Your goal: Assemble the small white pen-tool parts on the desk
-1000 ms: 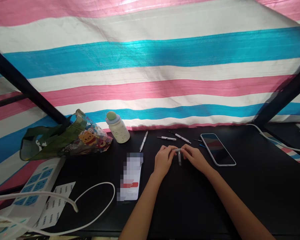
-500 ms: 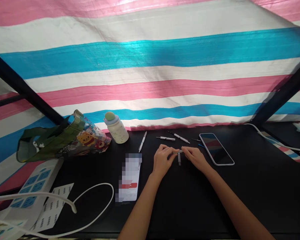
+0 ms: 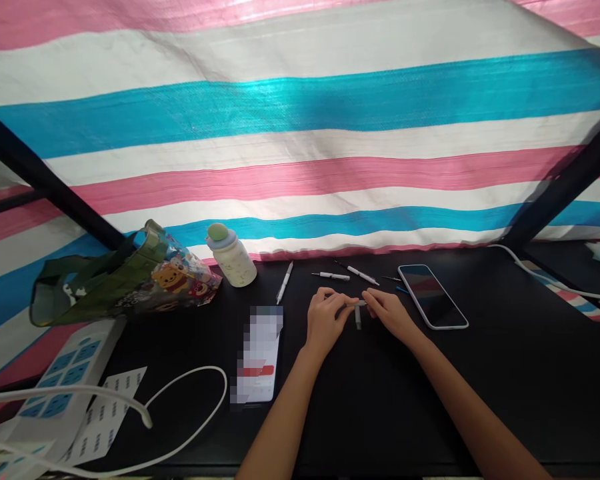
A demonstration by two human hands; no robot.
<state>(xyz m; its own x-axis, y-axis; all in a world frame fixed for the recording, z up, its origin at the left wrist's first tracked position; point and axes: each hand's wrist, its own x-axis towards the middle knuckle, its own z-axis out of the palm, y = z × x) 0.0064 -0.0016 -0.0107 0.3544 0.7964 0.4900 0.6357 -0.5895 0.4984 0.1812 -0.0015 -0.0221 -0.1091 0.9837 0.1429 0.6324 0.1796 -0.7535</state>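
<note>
Pen pc (image 3: 362, 303) btwn pinched fingertips of L hand (image 3: 325, 317) & R hand (image 3: 389, 313), sheet (image 3: 103, 419) w/ illegible text

A flat black table (image 3: 430, 413) is bearing a green cartoon-printed bag (image 3: 173, 277), a cream cylindrical bottle (image 3: 236, 263), three slim white pens (image 3: 285, 283), a short greyish tube (image 3: 358, 318), a lit rectangular phone (image 3: 263, 353) and a dark-screened, white-edged phone (image 3: 433, 297). A white power strip (image 3: 97, 333) and a printed white paper sheet (image 3: 111, 413) are lying at its left.
</note>
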